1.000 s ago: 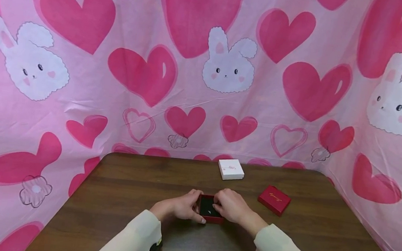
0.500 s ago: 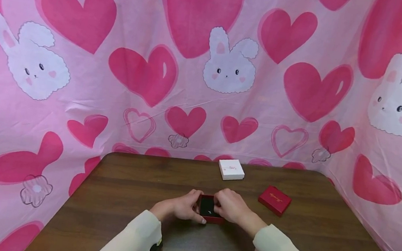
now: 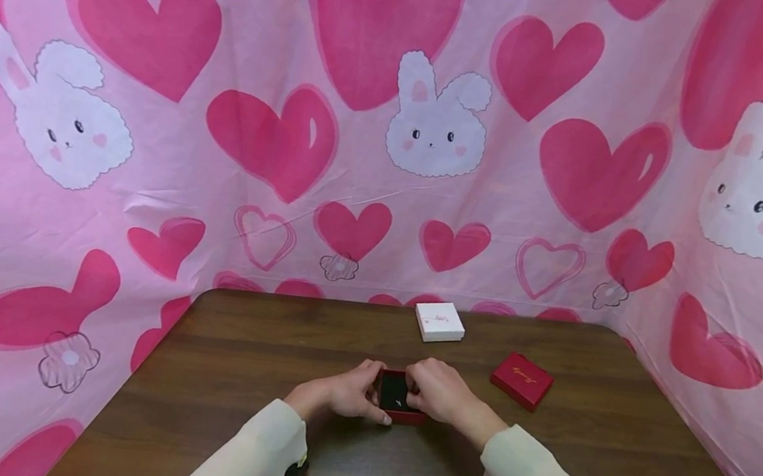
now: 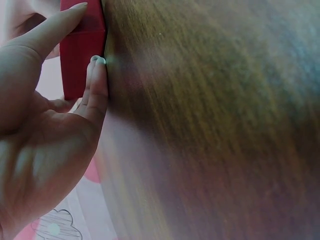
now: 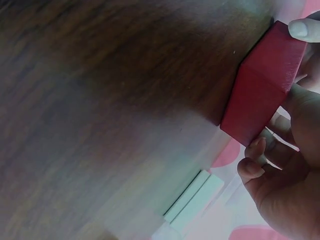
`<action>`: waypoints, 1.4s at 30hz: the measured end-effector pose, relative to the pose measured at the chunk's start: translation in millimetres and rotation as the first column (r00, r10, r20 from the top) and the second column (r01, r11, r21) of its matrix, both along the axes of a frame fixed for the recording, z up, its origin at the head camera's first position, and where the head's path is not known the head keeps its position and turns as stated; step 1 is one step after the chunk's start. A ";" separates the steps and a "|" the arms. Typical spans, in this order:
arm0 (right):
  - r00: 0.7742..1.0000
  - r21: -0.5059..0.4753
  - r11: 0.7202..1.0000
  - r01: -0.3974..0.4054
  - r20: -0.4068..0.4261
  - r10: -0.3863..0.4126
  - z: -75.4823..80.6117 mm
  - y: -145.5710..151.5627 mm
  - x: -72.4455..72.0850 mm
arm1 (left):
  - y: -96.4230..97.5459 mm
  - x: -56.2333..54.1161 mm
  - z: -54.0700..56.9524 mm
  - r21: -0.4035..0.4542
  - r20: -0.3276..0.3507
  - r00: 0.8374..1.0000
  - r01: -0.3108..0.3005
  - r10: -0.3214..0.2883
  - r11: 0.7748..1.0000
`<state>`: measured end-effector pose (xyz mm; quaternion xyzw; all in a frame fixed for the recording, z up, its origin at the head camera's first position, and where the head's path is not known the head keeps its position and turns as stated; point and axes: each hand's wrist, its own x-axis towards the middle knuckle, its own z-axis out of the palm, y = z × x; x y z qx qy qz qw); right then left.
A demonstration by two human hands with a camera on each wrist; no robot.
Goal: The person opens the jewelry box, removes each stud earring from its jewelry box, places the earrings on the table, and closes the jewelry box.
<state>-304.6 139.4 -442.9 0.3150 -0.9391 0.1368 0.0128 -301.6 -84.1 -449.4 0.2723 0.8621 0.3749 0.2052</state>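
A small red jewelry box (image 3: 407, 417) stands without its lid on the wooden table, with a black insert (image 3: 392, 385) inside. A tiny silvery piece (image 3: 399, 403) shows on the insert, too small to identify. My left hand (image 3: 353, 389) grips the box's left side; in the left wrist view its thumb lies on the near red wall (image 4: 82, 65). Over the right part of the box is my right hand (image 3: 447, 392), fingers bent and reaching inside the rim. The right wrist view shows its outer fingertips by a lower corner; what its other fingertips touch is hidden.
A red lid-like box (image 3: 521, 379) with gold script lies to the right on the table (image 3: 235, 410). Farther back sits a white box (image 3: 439, 321) with pink print. A pink cloth (image 3: 353, 180) with hearts and rabbits hangs around the table's far side and flanks.
My right hand's fingers have shifted slightly at the box's right side over the black insert. The left hand and the box have stayed in place.
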 end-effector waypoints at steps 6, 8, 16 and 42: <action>1.000 -0.006 1.000 -0.003 -0.017 0.003 -1.5 1.4 -1.4 | 0.0 -0.1 -0.6 0.007 0.004 1.000 -0.002 0.002 1.000; 1.000 -0.015 1.000 -0.005 -0.024 0.005 -2.5 1.9 -1.4 | 0.2 0.0 -0.4 0.010 0.010 1.000 -0.003 0.003 1.000; 0.996 0.013 1.000 -0.027 -0.089 0.028 -4.5 2.9 0.7 | 1.5 1.2 -0.6 0.019 0.012 1.000 -0.014 0.014 1.000; 0.999 0.034 0.999 -0.031 -0.006 0.032 12.1 -0.5 3.3 | 1.6 -0.6 -1.4 0.001 0.011 1.000 -0.021 0.021 1.000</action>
